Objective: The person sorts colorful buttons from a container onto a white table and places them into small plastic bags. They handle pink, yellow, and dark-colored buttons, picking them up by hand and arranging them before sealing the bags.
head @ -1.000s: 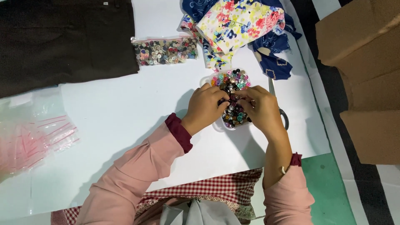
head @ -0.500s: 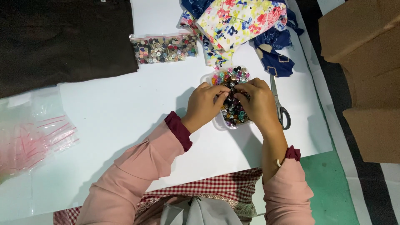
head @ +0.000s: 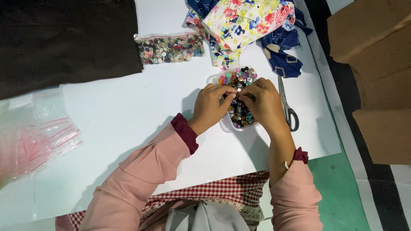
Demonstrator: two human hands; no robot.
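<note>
A clear plastic box of colourful shiny buttons lies on the white sheet. Both hands hover right over it, fingertips meeting. My left hand pinches a small white button between thumb and forefinger. My right hand has its fingers curled down into the box, touching the buttons; whether it grips one is hidden.
Scissors lie just right of the box. A zip bag of buttons and floral and blue fabric pieces sit beyond. Dark cloth is at top left, small clear bags at left, brown cardboard at right.
The view has shifted slightly, so everything sits lower in the picture. The hands stay over the button box, and their fingertips have drawn closer together.
</note>
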